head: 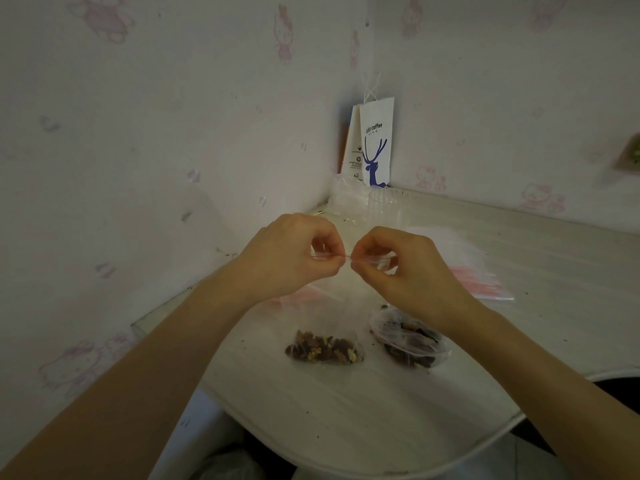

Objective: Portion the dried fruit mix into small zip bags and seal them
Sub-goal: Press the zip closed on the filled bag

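Note:
A small clear zip bag [325,317] hangs between my two hands, its bottom filled with brown dried fruit and nuts [323,349] resting on the table. My left hand [291,258] pinches the left part of the bag's top strip. My right hand [391,268] pinches the top strip just to the right, fingertips almost touching the left hand's. A clear container of dried fruit mix [408,341] lies below my right wrist, partly hidden by it.
A stack of empty zip bags with pink strips [478,275] lies to the right on the white table [346,417]. Clear plastic packaging [360,202] and a white coffee paper bag [375,147] stand in the corner against the wall. The table's rounded edge is near me.

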